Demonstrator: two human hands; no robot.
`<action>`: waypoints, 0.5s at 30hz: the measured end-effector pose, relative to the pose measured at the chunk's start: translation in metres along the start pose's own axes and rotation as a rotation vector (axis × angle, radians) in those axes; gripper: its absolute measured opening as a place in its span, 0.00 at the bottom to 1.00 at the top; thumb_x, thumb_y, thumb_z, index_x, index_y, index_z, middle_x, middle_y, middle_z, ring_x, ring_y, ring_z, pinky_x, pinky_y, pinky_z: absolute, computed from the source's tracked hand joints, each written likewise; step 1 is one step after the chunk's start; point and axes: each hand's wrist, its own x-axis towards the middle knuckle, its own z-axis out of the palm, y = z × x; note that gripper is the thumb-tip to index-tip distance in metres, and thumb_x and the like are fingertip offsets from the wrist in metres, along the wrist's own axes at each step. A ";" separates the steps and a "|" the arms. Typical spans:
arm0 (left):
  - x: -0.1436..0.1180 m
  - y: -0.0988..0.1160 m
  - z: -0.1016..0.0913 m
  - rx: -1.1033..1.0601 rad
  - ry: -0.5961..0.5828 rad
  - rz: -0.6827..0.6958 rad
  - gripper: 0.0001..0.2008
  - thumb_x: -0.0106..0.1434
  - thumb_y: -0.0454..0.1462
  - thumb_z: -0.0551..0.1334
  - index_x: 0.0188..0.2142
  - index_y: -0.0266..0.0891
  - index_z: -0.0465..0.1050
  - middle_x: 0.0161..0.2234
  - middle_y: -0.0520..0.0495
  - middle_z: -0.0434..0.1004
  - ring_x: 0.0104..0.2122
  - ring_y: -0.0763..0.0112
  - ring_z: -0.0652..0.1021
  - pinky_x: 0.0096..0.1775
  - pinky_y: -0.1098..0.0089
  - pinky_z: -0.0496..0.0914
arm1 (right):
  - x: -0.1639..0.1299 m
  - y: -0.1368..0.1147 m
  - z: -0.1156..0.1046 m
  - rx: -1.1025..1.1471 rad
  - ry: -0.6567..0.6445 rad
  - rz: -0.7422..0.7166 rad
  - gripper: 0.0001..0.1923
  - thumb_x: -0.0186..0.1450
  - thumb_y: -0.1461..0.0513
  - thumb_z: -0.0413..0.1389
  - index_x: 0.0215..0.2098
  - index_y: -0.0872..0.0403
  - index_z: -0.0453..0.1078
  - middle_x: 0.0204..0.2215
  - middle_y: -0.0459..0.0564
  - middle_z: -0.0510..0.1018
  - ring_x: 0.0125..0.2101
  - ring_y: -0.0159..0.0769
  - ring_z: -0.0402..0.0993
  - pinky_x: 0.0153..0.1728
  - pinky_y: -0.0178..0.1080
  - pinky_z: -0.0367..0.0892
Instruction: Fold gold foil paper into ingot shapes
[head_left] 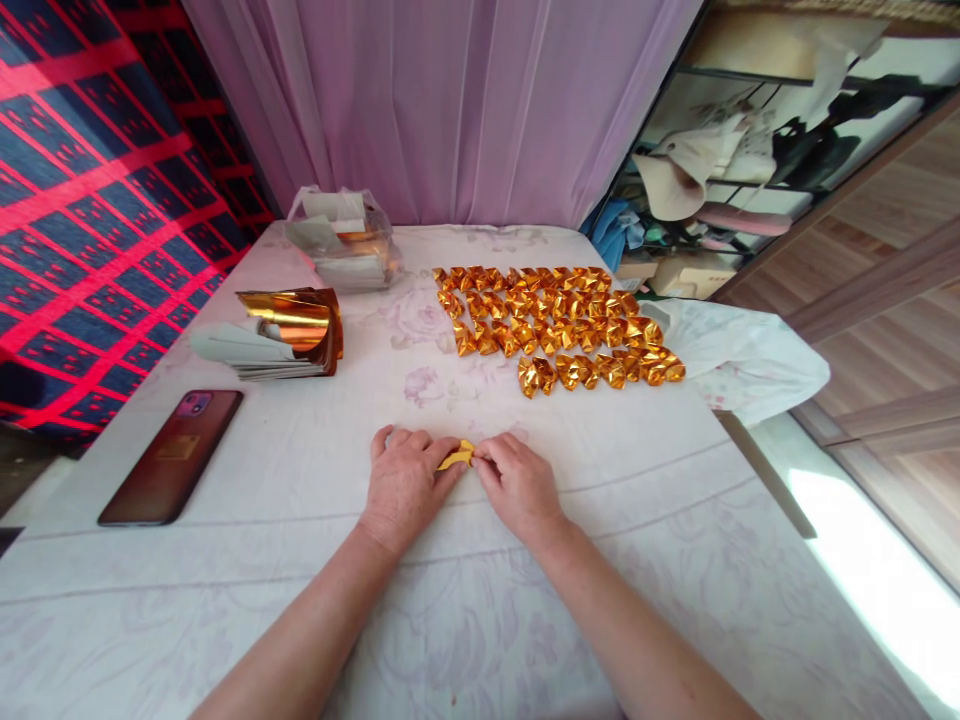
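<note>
The left hand (405, 482) and right hand (517, 485) pinch a little gold paper (457, 457) flat on the table, and I think a crooked press could spoil its fold.

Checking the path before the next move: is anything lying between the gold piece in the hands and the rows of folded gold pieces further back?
Nothing visible. The left hand and right hand pinch the gold piece on the cloth; only bare cloth lies between it and the rows. Foil stack and phone sit off left.

Folded pieces (559, 325) lie behind the hands (461, 480), sheet stack (289, 335) and phone (172, 455) to their left.
</note>
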 end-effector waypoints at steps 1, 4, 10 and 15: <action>0.000 0.000 0.000 -0.008 0.001 -0.007 0.12 0.67 0.49 0.60 0.44 0.52 0.79 0.31 0.48 0.77 0.38 0.57 0.74 0.53 0.49 0.57 | 0.000 0.000 0.000 0.000 0.002 -0.002 0.04 0.65 0.66 0.57 0.33 0.51 0.69 0.30 0.45 0.76 0.32 0.35 0.74 0.32 0.35 0.63; 0.001 0.000 0.000 -0.040 -0.011 -0.022 0.11 0.66 0.47 0.61 0.44 0.52 0.79 0.31 0.49 0.77 0.38 0.58 0.73 0.52 0.51 0.58 | 0.000 0.000 0.000 0.004 0.009 -0.013 0.04 0.65 0.66 0.56 0.33 0.51 0.69 0.30 0.45 0.76 0.32 0.35 0.74 0.33 0.35 0.62; 0.000 -0.007 -0.002 -0.121 -0.032 -0.012 0.12 0.66 0.42 0.61 0.47 0.53 0.79 0.31 0.50 0.76 0.37 0.63 0.73 0.52 0.53 0.59 | 0.000 0.002 0.000 0.032 0.005 -0.020 0.05 0.66 0.66 0.55 0.33 0.51 0.70 0.31 0.45 0.76 0.32 0.34 0.74 0.33 0.35 0.63; -0.001 -0.015 -0.002 -0.171 -0.060 0.036 0.14 0.68 0.38 0.58 0.50 0.52 0.78 0.32 0.50 0.77 0.36 0.65 0.74 0.52 0.53 0.59 | 0.000 0.002 -0.001 0.039 -0.014 -0.005 0.05 0.66 0.66 0.56 0.33 0.50 0.69 0.31 0.45 0.76 0.33 0.35 0.74 0.33 0.35 0.64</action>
